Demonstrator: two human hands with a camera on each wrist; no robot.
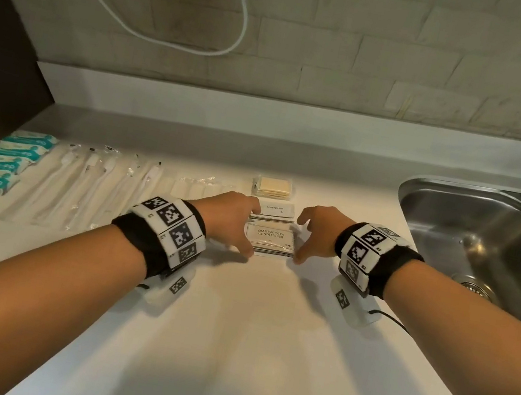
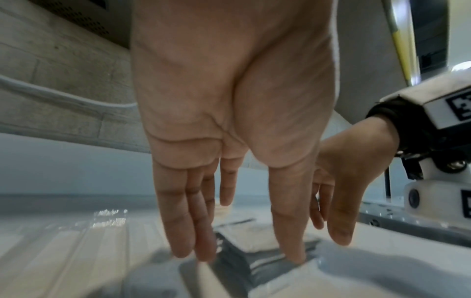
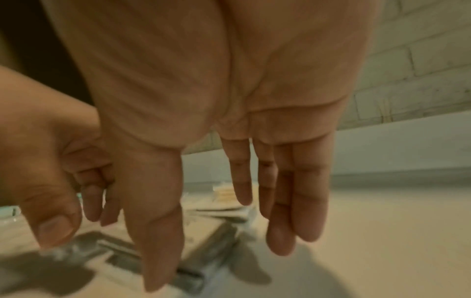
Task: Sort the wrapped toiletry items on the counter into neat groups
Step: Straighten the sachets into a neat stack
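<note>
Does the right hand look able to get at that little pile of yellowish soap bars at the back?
Probably yes. The right hand is open beside the shampoo sachets, and the soap bars lie just beyond the toothpaste packets with nothing over them. It would only have to reach over those flat packets.

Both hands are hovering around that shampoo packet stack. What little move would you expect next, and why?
Probably a gentle squeeze inward to square the shampoo stack. The left hand and right hand flank it with straight fingers, thumbs at its near corners, and the packet edges look slightly uneven. Other groups already lie in neat rows.
</note>
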